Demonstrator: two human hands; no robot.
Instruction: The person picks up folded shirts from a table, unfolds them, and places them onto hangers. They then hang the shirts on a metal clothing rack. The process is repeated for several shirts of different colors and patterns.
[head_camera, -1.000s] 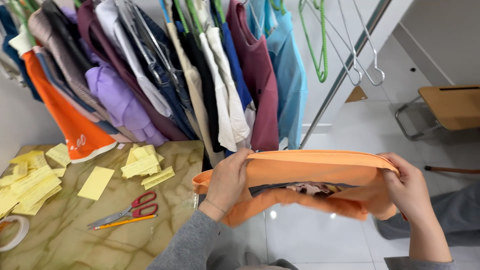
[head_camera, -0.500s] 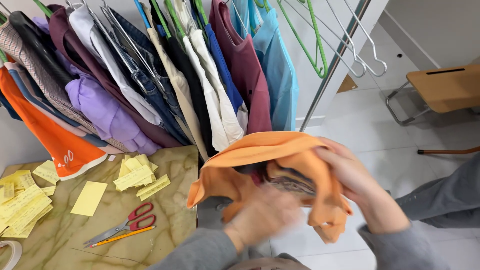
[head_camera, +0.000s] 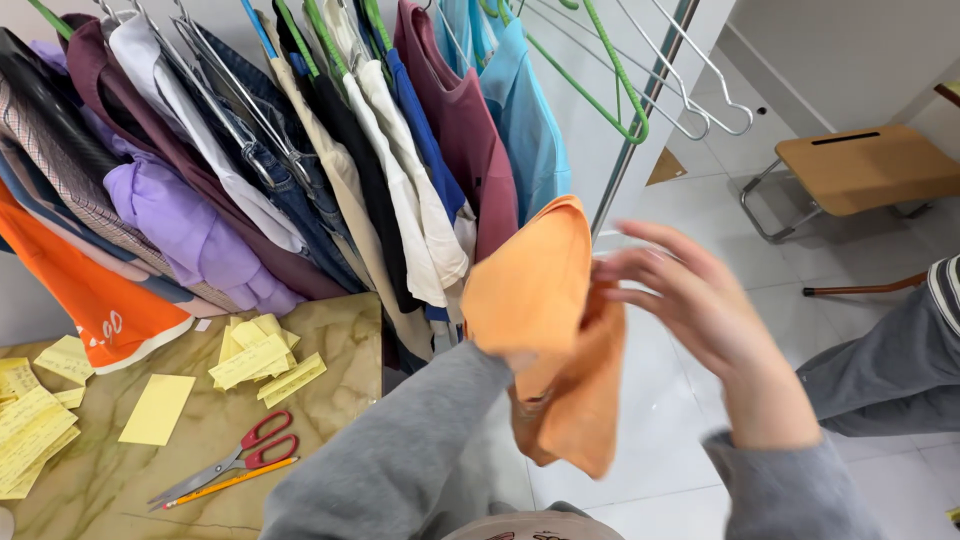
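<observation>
An orange garment (head_camera: 535, 290) hangs in front of me, draped over my left hand. That hand is hidden inside the fabric; only its grey sleeve (head_camera: 420, 440) shows, reaching up into the cloth. My right hand (head_camera: 700, 310) is just right of the garment with fingers spread, its fingertips touching the fabric's right edge. The lower part of the garment dangles loose below my hands.
A rack of hanging clothes (head_camera: 350, 150) with empty green hangers (head_camera: 600, 90) stands behind. At left, a marbled table (head_camera: 340, 340) holds yellow paper slips (head_camera: 260, 360), red scissors (head_camera: 240, 460) and a pencil (head_camera: 230, 483). A wooden chair (head_camera: 860, 165) and another person's grey-trousered leg (head_camera: 890, 370) are at right.
The garment was stretched flat between both hands; now it is bunched upright over my left hand, which has gone inside it. My right hand has let go and opened.
</observation>
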